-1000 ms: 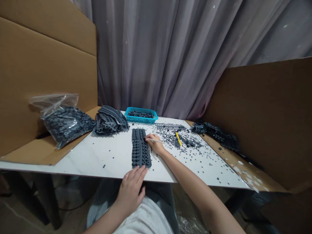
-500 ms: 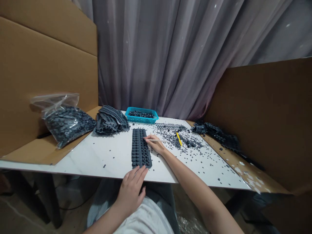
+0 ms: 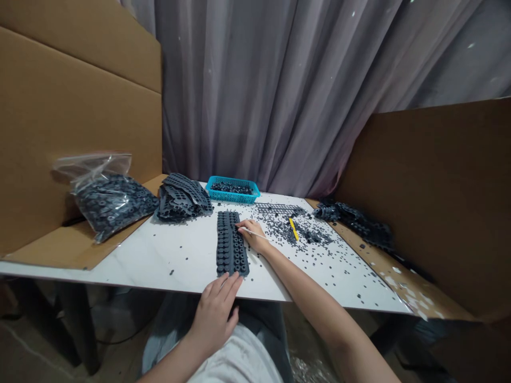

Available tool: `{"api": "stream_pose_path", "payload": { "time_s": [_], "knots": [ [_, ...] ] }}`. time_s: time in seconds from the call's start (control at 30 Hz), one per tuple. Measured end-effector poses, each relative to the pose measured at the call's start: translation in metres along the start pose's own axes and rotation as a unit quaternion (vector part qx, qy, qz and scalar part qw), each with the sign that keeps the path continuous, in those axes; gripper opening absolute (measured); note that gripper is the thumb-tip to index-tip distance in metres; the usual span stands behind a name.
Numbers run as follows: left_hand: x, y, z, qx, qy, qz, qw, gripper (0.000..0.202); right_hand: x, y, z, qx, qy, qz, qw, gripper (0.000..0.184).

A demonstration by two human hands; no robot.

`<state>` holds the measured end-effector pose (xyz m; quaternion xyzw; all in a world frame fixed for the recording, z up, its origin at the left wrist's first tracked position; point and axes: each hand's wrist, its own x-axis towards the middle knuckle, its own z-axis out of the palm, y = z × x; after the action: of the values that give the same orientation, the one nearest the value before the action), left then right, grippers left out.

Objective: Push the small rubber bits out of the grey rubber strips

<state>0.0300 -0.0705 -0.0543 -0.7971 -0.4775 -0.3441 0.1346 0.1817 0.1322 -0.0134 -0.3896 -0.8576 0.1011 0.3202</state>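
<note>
A dark grey rubber sheet (image 3: 230,244) with rows of round ring-shaped pieces lies lengthwise before me on the white table. My left hand (image 3: 219,298) rests at its near end, fingers stretched out and fingertips on the sheet's edge. In a pinch, my right hand (image 3: 255,235) holds a thin white stick (image 3: 257,233), whose rear end points to the right. The stick's working tip is hidden by the fingers, at the sheet's right-hand rows.
Behind stands a blue basket (image 3: 233,198) of small dark pieces. To the left are stacked perforated sheets (image 3: 183,197) and a clear bag (image 3: 114,202) of rings. Dark scraps, a yellow-handled tool (image 3: 293,229) and a punched sheet (image 3: 279,208) lie right. Cardboard walls flank the table.
The white stick has tilted, its rear end dropping toward my right wrist. My right hand has turned slightly at the same spot; my left hand stays put.
</note>
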Motion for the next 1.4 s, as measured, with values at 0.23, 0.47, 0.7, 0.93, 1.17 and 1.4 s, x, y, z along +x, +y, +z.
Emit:
{"api": "stream_pose_path", "payload": {
  "time_s": [0.23,0.47,0.7,0.93,1.17,1.4],
  "knots": [
    [-0.002,-0.001,0.000,0.005,-0.025,-0.002,1.000,0.051,0.010,0.008,-0.001,0.016,0.048,0.049,0.997,0.015],
    [-0.002,0.000,0.001,0.002,-0.019,-0.003,1.000,0.050,0.004,0.003,0.003,0.105,-0.001,-0.006,0.994,0.019],
    [-0.002,-0.001,0.000,0.001,-0.022,-0.002,1.000,0.049,0.010,0.010,0.007,0.037,-0.003,0.002,0.999,0.015],
    [-0.001,-0.001,-0.001,0.002,-0.024,0.003,1.000,0.051,0.027,0.020,0.006,-0.029,0.012,0.040,0.999,0.013],
    [-0.002,-0.001,0.000,0.005,-0.025,0.002,1.000,0.051,0.026,0.025,0.013,0.142,0.005,-0.003,0.990,0.017],
    [-0.001,-0.001,-0.001,-0.002,-0.018,0.000,1.000,0.050,0.024,0.023,0.015,0.184,0.001,0.013,0.983,0.026]
  ]
}}
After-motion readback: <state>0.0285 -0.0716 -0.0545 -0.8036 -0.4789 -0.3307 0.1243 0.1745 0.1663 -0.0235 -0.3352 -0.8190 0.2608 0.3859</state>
